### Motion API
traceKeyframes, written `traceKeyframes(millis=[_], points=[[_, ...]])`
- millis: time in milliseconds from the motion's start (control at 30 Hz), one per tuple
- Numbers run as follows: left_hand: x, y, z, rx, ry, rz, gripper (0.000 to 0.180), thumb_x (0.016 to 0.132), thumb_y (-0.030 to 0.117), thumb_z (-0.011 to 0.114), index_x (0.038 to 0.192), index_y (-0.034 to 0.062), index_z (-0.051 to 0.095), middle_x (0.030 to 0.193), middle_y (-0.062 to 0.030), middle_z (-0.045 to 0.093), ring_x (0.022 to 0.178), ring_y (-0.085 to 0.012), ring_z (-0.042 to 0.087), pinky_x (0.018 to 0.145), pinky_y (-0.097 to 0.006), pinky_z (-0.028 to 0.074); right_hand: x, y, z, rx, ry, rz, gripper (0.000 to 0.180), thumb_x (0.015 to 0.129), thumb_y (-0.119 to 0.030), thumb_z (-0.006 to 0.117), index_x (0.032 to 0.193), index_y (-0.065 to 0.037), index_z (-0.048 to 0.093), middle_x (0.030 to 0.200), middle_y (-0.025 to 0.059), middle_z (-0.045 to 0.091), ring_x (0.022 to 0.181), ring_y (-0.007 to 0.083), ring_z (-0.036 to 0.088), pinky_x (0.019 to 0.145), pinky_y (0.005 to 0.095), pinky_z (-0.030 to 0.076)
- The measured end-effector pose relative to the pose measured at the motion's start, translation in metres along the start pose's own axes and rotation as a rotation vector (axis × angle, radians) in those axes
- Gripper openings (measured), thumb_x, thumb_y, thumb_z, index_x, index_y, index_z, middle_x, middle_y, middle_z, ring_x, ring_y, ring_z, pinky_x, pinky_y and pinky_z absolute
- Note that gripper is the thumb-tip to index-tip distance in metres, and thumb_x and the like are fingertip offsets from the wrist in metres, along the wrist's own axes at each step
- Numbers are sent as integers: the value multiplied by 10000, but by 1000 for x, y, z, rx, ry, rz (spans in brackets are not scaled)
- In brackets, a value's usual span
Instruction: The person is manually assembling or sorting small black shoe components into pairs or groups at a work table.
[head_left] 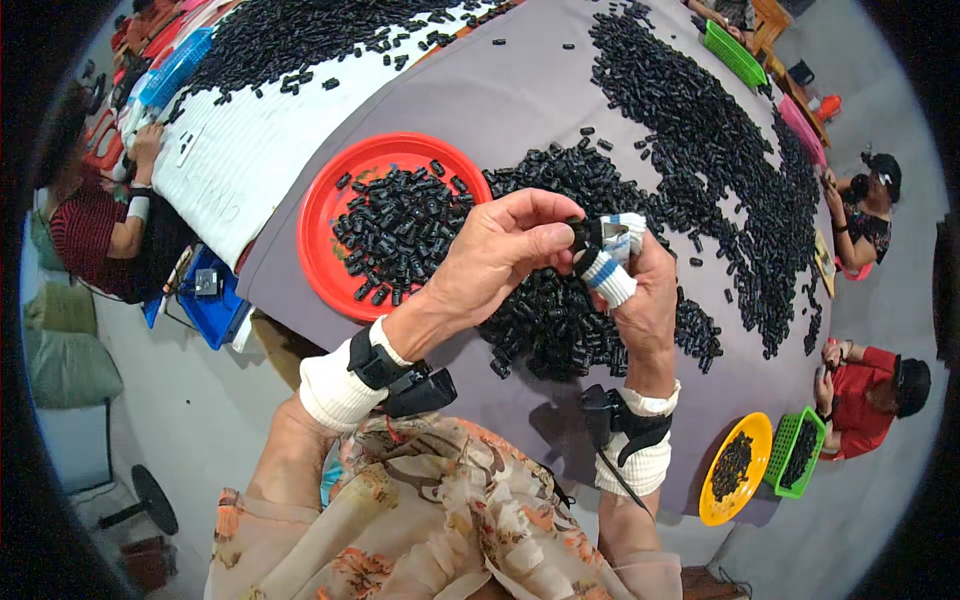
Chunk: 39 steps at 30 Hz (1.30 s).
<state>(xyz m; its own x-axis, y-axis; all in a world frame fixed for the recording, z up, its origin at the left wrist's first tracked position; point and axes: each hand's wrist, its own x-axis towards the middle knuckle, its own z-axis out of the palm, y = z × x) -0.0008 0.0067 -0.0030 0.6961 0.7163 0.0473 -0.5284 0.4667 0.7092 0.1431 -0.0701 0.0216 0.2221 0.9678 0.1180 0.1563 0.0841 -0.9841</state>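
Over the table, my left hand (490,250) pinches a small black cylindrical part (578,232) between thumb and forefinger. My right hand (648,290), with white and blue wraps on its fingers, closes on the same part from the other side. The fingers cover most of it, so its exact kind is hidden. Beneath my hands lies a heap of similar black parts (545,345). To the left, a red round tray (318,245) holds more of these parts, close to my left wrist.
The grey-covered table (400,105) carries a long spread of black parts (700,150). A yellow plate (716,512) and a green basket (806,470) stand at the right edge. A blue bin (215,310) is at the left. Other people sit around the tables.
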Motion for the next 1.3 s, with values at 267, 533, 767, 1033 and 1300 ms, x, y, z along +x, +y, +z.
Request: traceKeyframes(millis=[267, 533, 767, 1033, 1300], points=[[2, 15, -11, -228, -117, -32, 187, 846, 97, 558, 1016, 21, 551, 901, -58, 599, 791, -121, 575, 700, -248, 480, 12, -24, 11, -185, -32, 41, 277, 691, -180, 745, 838, -30, 564, 671, -46, 523, 593, 35, 432, 529, 192, 369], [3, 18, -15, -332, -160, -77, 188, 846, 107, 561, 1013, 22, 561, 899, -44, 605, 794, -113, 577, 714, -269, 481, 29, -34, 12, -309, -188, 30, 317, 648, -204, 772, 813, -33, 563, 662, -32, 523, 593, 59, 451, 541, 216, 383], [5, 19, -19, -312, -172, -105, 220, 828, 130, 587, 1021, 30, 551, 900, -62, 611, 827, -140, 594, 745, -279, 492, 37, -42, 11, -455, -272, 25, 357, 640, -273, 760, 801, -25, 559, 658, 8, 539, 603, 88, 483, 554, 247, 403], [6, 18, -20, -264, -155, -111, 223, 820, 124, 599, 1018, 30, 557, 907, -60, 617, 826, -136, 596, 751, -274, 487, 40, -37, 8, -512, -306, -2, 373, 636, -291, 745, 778, -10, 543, 636, 40, 529, 577, 120, 479, 540, 272, 401], [7, 15, -20, -273, -133, -123, 213, 831, 110, 579, 1016, 10, 548, 917, -72, 614, 793, -135, 609, 723, -267, 508, 41, -25, 5, -448, -321, -14, 384, 640, -298, 739, 734, -6, 508, 606, 45, 506, 542, 134, 455, 516, 284, 394]])
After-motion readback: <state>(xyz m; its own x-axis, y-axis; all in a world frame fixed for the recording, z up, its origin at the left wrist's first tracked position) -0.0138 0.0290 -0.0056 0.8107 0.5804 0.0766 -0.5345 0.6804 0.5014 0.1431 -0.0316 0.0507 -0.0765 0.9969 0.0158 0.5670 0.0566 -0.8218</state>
